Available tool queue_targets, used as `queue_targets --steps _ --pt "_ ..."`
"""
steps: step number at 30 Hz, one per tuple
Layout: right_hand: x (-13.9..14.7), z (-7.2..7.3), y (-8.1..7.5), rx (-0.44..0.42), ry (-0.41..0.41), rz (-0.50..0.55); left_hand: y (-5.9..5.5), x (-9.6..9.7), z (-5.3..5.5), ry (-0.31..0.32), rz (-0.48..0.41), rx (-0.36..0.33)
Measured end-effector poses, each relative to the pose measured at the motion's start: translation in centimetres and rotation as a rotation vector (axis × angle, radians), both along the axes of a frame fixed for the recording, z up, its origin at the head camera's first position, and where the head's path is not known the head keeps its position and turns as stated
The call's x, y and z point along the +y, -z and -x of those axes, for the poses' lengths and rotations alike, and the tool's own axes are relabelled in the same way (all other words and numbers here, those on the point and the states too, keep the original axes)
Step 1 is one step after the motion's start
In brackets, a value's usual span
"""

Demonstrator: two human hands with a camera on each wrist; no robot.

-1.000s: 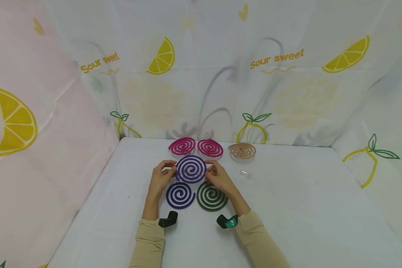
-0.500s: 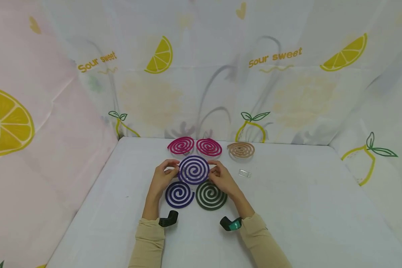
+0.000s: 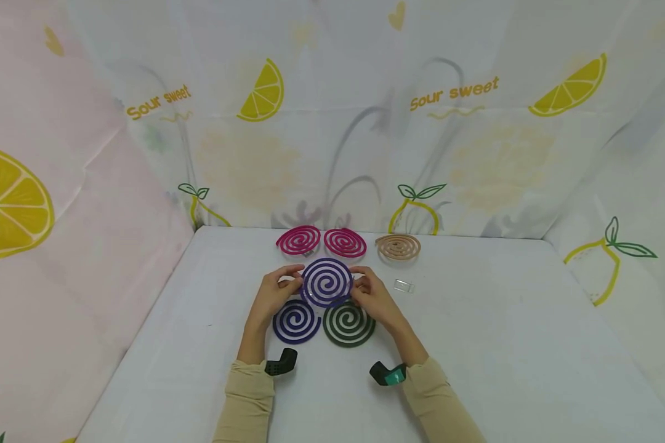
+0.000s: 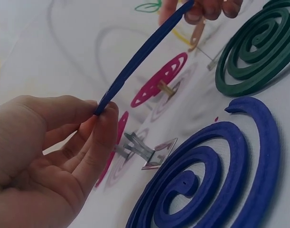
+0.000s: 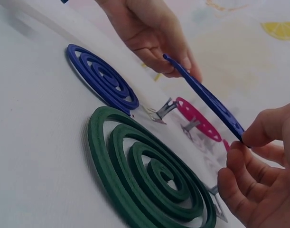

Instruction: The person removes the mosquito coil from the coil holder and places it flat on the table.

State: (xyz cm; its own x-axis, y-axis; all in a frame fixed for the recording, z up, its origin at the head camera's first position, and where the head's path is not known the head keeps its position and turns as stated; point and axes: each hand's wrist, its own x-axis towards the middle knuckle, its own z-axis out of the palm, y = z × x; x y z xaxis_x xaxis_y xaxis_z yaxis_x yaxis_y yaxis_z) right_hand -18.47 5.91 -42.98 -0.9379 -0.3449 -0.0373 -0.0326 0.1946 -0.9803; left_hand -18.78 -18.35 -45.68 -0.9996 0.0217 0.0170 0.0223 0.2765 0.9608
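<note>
A blue-violet mosquito coil (image 3: 327, 283) is held above the table between my two hands, its flat face tilted toward the head camera. My left hand (image 3: 271, 295) pinches its left edge between thumb and fingers, as the left wrist view shows. On the opposite edge, my right hand (image 3: 375, 299) pinches it likewise. Below lie another blue coil (image 3: 296, 320) and a dark green coil (image 3: 350, 318), flat on the table. Behind the raised coil, a small metal stand (image 4: 140, 146) rises from the table with nothing on it.
Two pink coils (image 3: 299, 240) and a tan coil (image 3: 399, 247) sit raised on stands along the back. Right of my right hand lies a small rectangular stand (image 3: 404, 286). A printed cloth wall (image 3: 332, 154) closes the far side.
Both hands have shifted a little to the right, carrying the pinched blue-violet coil along. The coils on the table and on the stands stay in place.
</note>
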Motion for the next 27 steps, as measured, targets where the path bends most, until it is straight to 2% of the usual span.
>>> queue_targets --steps 7,14,18,23,27 --pt "0.7 -0.5 0.0 -0.013 0.009 0.016 0.0 0.7 0.0 0.035 -0.033 0.018" --pt "1.4 -0.3 0.5 -0.001 0.012 0.007 -0.3 1.4 -0.2 0.051 -0.038 -0.013" --pt "1.8 0.3 1.6 -0.025 0.015 0.015 -1.3 1.7 -0.7 0.068 -0.027 -0.041" --pt "2.3 0.8 3.2 -0.009 0.033 0.013 -2.6 2.3 -1.3 0.09 -0.022 -0.034" --pt "2.8 0.9 3.5 0.015 0.036 -0.003 -1.9 2.6 -0.9 0.078 -0.01 -0.039"
